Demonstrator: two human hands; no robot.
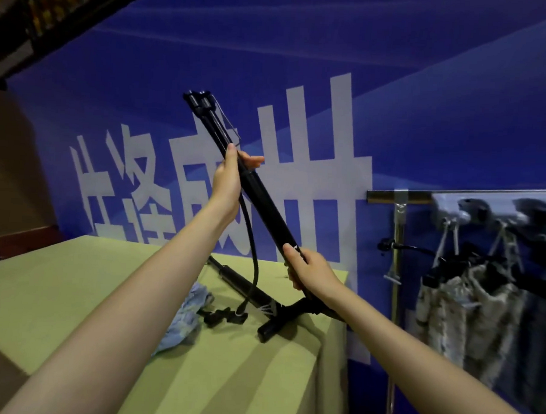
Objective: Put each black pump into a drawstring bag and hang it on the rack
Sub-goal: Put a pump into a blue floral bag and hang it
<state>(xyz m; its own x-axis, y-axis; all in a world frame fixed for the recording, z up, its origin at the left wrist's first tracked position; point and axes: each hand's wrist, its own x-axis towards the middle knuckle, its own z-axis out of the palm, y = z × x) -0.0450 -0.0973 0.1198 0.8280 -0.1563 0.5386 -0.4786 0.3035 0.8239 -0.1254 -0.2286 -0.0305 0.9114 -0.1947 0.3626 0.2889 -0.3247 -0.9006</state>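
Note:
A long black pump (265, 203) is held up tilted over the table, its handle end at the upper left and its foot near the table's right edge. My left hand (227, 181) grips the thin upper shaft. My right hand (309, 271) grips the lower barrel. The pump's black hose (254, 256) hangs down in a loop to the table. A second black pump (246, 288) lies flat on the table behind it. A light blue drawstring bag (185, 315) lies crumpled on the table to the left of the pumps.
The yellow-green table (74, 285) ends at a right edge just beyond the pumps. A metal rack (398, 243) stands to the right with several filled bags (467, 309) hanging from it. A blue banner wall (426, 104) stands behind.

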